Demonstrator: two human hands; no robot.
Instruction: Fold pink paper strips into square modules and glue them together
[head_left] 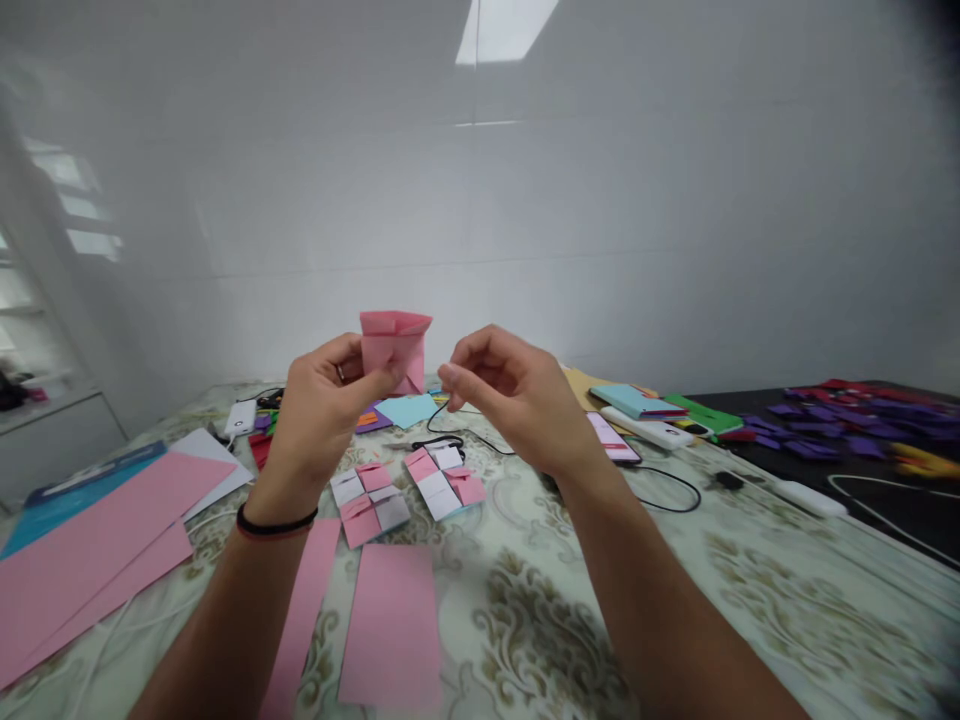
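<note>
My left hand (326,395) is closed on a folded pink paper (394,350), its thumb pressed on the front. The paper stands upright with a wider flared band along its top. Just to its right hovers my right hand (517,395), apart from the paper. Its fingers are loosely curled with the thumb in front, and nothing shows between them. Below the hands lie two folded pink and white paper pieces (371,503) on the patterned tablecloth (525,600). Nearer to me are a pink paper rectangle (391,625) and a pink strip (307,610), partly hidden by my left forearm.
Large pink sheets (112,540) and a blue packet (82,490) lie at the left. A phone (613,438), a white power strip (649,430) and loose cables are at the right. Many purple folded pieces (817,430) cover a black surface beyond. A wall rises behind.
</note>
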